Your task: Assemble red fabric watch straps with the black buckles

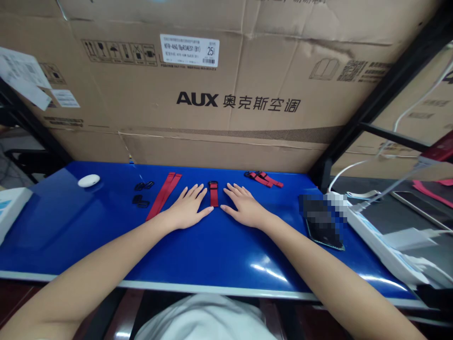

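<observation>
A short red webbing strap with a black buckle (214, 195) lies on the blue tabletop between my hands. My left hand (188, 207) rests flat on its left side, fingers spread and nothing held. On its right side my right hand (244, 205) also lies flat with the fingers apart. Left of my left hand are long red webbing strips (163, 196), and past them black plastic buckles (140, 201) in small groups. Beyond my right hand, near the back edge, sit red straps fitted with black buckles (264, 179).
A large cardboard box (226, 75) stands along the table's back edge. On the right are a dark phone (323, 229) and a white power strip (384, 248) with cables. A white oval object (88, 181) lies at the left, near a white box (12, 210). Black metal posts (382, 85) flank the table.
</observation>
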Demonstrator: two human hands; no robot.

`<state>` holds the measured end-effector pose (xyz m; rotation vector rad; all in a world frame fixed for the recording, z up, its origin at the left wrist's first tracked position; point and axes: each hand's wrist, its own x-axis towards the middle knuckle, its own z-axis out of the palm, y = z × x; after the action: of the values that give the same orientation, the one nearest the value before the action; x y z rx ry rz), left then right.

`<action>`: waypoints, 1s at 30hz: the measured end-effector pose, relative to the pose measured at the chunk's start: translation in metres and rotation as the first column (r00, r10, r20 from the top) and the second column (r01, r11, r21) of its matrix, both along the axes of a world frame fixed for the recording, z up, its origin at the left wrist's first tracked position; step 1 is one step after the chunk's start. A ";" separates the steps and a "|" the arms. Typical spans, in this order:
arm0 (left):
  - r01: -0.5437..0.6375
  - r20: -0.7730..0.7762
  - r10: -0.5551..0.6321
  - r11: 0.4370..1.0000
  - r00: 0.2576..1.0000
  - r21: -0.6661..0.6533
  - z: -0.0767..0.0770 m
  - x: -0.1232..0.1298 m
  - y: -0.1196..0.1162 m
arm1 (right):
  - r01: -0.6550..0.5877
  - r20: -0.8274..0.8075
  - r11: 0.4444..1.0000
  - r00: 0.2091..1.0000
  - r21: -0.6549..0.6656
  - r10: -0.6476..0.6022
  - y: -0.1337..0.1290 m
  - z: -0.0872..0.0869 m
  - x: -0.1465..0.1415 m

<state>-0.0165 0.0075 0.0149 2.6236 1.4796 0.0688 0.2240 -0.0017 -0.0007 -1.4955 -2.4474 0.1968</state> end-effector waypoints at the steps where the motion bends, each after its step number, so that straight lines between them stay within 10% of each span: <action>1: 0.000 -0.001 0.000 1.000 1.000 0.004 0.000 0.000 0.000 | 0.001 0.001 1.000 1.000 0.000 -0.001 0.000 0.000 0.000; 7: -0.117 -0.057 0.124 0.986 0.991 0.116 0.006 0.005 -0.006 | -0.003 -0.012 0.999 1.000 0.038 0.003 -0.003 0.002 -0.002; 12: -0.479 -0.069 0.540 0.792 0.839 0.378 0.033 -0.014 0.001 | -0.254 0.014 0.959 0.967 0.123 0.255 -0.010 0.010 -0.012; 20: -0.675 -0.273 0.637 0.735 0.720 -0.063 0.057 -0.078 0.048 | -0.066 0.041 0.993 0.997 0.096 0.062 0.001 0.014 -0.002; 30: -0.681 -0.115 0.671 0.726 0.732 -0.096 0.053 -0.090 0.059 | -0.239 -0.030 0.971 0.971 0.002 0.239 0.022 0.017 -0.036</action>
<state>-0.1061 0.0662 0.0674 1.8568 2.3033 -0.0569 0.1883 0.0203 0.0163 -1.1847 -2.5989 0.2652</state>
